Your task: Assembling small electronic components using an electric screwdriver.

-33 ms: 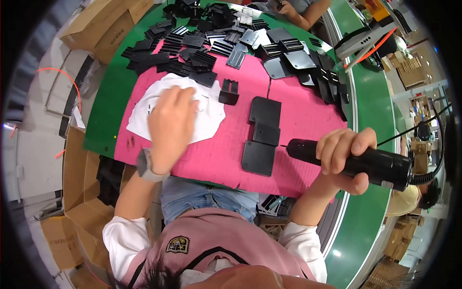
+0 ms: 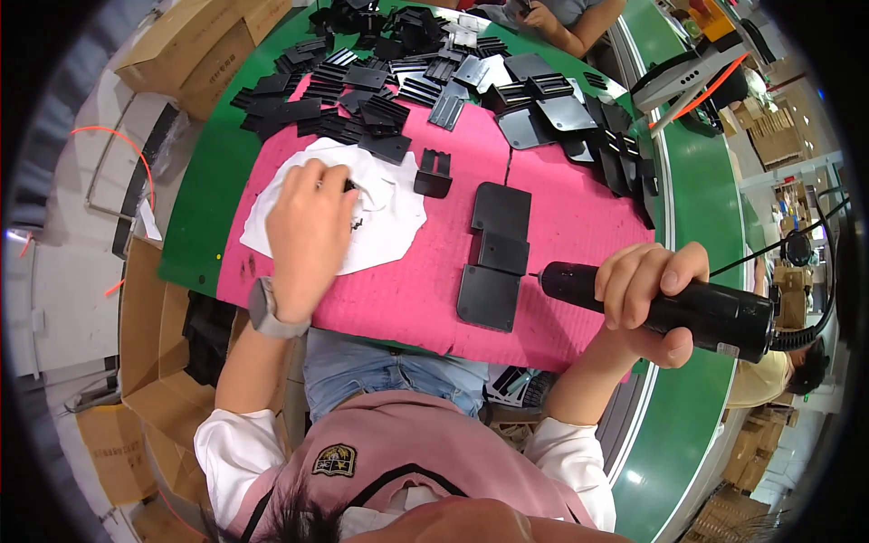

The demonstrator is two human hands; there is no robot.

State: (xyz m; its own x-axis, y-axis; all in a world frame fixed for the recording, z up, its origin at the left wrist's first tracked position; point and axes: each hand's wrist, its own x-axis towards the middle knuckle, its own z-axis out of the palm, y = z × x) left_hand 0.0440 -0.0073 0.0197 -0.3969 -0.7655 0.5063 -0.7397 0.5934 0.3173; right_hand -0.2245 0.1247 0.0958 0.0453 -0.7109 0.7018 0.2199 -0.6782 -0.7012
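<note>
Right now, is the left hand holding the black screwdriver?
No, the right hand grips the screwdriver, while the left hand is over the white sheet.

Head-worn fisheye, downward, seemingly near

Dark printed characters run across the big brown cardboard box (image 2: 186, 63) beyond the table's (image 2: 195, 231) left edge, and fainter ones mark the lower brown cardboard box (image 2: 113, 462). The black cylindrical power tool (image 2: 720, 319) bears a small pale label (image 2: 727, 349), too tiny for me to read.
</note>
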